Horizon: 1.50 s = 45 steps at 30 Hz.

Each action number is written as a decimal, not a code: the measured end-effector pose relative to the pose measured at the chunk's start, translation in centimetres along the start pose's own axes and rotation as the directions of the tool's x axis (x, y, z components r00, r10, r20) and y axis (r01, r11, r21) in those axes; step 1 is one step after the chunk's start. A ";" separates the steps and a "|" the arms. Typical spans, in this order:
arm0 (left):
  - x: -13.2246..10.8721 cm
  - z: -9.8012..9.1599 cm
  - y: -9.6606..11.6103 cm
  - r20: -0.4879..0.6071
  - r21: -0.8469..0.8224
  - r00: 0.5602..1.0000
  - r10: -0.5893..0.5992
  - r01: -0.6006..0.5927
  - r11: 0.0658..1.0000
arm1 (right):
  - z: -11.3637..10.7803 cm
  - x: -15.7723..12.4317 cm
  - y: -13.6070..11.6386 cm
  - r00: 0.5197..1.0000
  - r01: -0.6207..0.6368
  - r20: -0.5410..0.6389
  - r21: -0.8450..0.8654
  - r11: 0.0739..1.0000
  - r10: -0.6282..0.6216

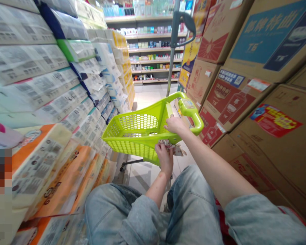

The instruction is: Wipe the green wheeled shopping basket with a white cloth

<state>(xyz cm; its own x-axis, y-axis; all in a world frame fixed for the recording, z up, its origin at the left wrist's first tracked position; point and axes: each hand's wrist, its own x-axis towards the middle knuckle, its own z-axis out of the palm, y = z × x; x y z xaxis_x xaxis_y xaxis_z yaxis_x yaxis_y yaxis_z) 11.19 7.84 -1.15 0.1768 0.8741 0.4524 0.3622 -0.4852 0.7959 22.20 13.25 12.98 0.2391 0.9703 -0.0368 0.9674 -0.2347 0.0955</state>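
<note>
In front of my knees stands a lime-green plastic shopping cart (131, 143) with slotted basket walls and a looped handle (199, 123). My left hand (165, 156) is closed on a crumpled, patterned cloth (179, 150) and holds it against the near outer side of the basket. Part of that cloth hangs out to the right of the fingers. My right hand (176, 125) reaches over the near rim beside the handle, its fingers curled onto the basket's edge. The inside of the basket looks bare where it shows.
Stacked tissue packs (51, 92) line the left, with orange packs (66, 173) close to my knee. Brown cardboard cartons (272, 126) form a wall on the right. Behind the cart rises a metal pole with a grey handle (177, 30). Stocked shelves (155, 51) stand across the aisle's end.
</note>
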 end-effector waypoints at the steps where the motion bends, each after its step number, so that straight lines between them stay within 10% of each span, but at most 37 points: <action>1: -0.1 0.3 0.0 -0.004 0.017 1.000 -0.018 0.018 1.000 | 0.0 0.0 0.0 1.000 -0.001 0.001 0.003 1.000 0.001; 14: -2.7 2.0 -4.7 -0.017 0.101 0.994 -0.104 0.106 0.989 | 0.0 0.1 0.3 1.000 -0.008 -0.009 0.025 1.000 0.009; 27: -1.0 1.7 -0.7 -0.029 0.064 0.993 -0.116 0.118 0.991 | 0.1 0.4 0.4 1.000 0.002 -0.015 0.022 1.000 -0.002; 33: -2.2 1.9 -4.2 0.053 0.070 0.987 -0.149 0.145 0.987 | 0.0 0.3 0.4 1.000 0.008 -0.007 0.019 1.000 -0.008; 40: -2.2 0.8 -6.3 0.150 0.058 0.981 -0.126 0.119 0.991 | 0.1 0.5 0.3 1.000 -0.002 -0.007 0.007 1.000 0.002; 45: -1.0 -1.9 -4.7 -0.034 -0.011 0.999 -0.010 0.009 1.000 | 0.1 0.3 0.2 1.000 0.000 -0.012 0.000 1.000 0.000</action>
<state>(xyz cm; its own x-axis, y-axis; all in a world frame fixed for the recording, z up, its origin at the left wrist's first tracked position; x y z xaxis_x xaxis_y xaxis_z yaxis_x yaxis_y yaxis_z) 7.56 9.19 -4.54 0.1417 0.8774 0.4584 0.3536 -0.4774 0.8044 22.51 13.48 12.88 0.2384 0.9708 -0.0252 0.9673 -0.2350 0.0954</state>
